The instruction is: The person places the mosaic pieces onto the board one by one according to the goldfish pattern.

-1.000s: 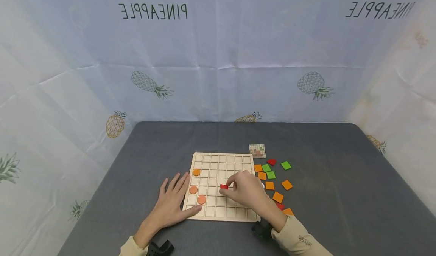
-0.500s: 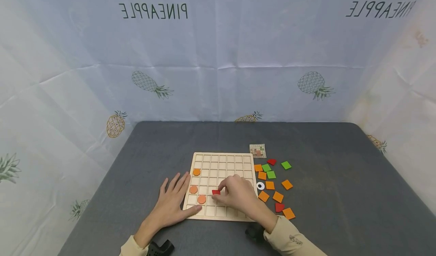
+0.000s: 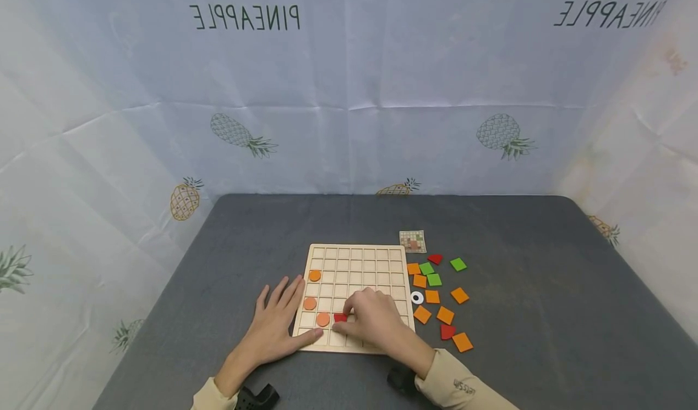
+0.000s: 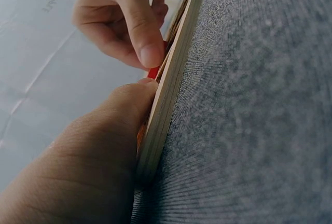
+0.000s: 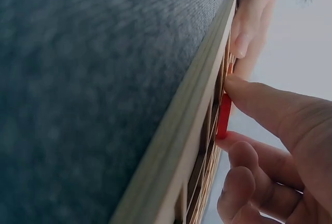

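Note:
My right hand [image 3: 378,319] pinches a flat red tile [image 3: 340,317] between thumb and index finger. The tile is at the wooden grid board [image 3: 362,255], just right of an orange disc [image 3: 323,319]; whether it lies fully in a cell I cannot tell. In the right wrist view the red tile [image 5: 224,115] is seen edge-on, between the fingertips, low over the grid. Straight-fingered, my left hand [image 3: 275,325] rests along the board's left edge, its thumb on the near left corner. Two more orange discs [image 3: 309,303] sit in cells on the left.
Right of the board lie several orange square tiles [image 3: 460,295], green tiles [image 3: 458,264], two red pieces [image 3: 448,332] and a white ring [image 3: 417,298]. A small printed pattern card [image 3: 412,241] is by the far right corner. All stands on a dark grey table [image 3: 518,246].
The right hand has carried the red tile left and toward the near side, down to the cell area beside the orange disc. My left hand has stayed still.

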The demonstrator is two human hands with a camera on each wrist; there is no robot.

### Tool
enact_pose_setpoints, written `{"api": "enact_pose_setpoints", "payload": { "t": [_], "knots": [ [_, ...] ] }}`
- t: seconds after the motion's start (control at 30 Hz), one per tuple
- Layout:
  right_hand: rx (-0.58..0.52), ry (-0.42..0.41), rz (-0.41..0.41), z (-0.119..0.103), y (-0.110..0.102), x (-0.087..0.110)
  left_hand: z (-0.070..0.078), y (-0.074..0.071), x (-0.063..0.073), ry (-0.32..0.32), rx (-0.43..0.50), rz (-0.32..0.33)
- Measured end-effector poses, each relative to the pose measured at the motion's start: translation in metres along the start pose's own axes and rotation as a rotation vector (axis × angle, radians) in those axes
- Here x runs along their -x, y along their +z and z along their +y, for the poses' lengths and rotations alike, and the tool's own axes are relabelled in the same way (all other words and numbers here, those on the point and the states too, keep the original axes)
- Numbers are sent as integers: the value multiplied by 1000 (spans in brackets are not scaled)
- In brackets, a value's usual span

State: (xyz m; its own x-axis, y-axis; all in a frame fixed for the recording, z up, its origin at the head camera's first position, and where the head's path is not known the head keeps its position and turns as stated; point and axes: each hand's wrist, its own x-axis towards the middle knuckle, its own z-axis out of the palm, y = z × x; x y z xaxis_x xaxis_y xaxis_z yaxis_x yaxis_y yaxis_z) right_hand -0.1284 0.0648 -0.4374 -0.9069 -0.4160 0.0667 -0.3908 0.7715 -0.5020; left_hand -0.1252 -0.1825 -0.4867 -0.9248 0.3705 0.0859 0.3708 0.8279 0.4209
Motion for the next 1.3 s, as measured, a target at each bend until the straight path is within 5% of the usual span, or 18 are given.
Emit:
{"api": "enact_pose_setpoints", "payload": {
  "t": [0.47,1.3],
  "knots": [
    [67,-4,30,-2,2,-2,2,-3,1,2,8,-6],
    [-13,15,24,1,-2,0,1,-2,1,-10,-5,-14]
  ]
}}
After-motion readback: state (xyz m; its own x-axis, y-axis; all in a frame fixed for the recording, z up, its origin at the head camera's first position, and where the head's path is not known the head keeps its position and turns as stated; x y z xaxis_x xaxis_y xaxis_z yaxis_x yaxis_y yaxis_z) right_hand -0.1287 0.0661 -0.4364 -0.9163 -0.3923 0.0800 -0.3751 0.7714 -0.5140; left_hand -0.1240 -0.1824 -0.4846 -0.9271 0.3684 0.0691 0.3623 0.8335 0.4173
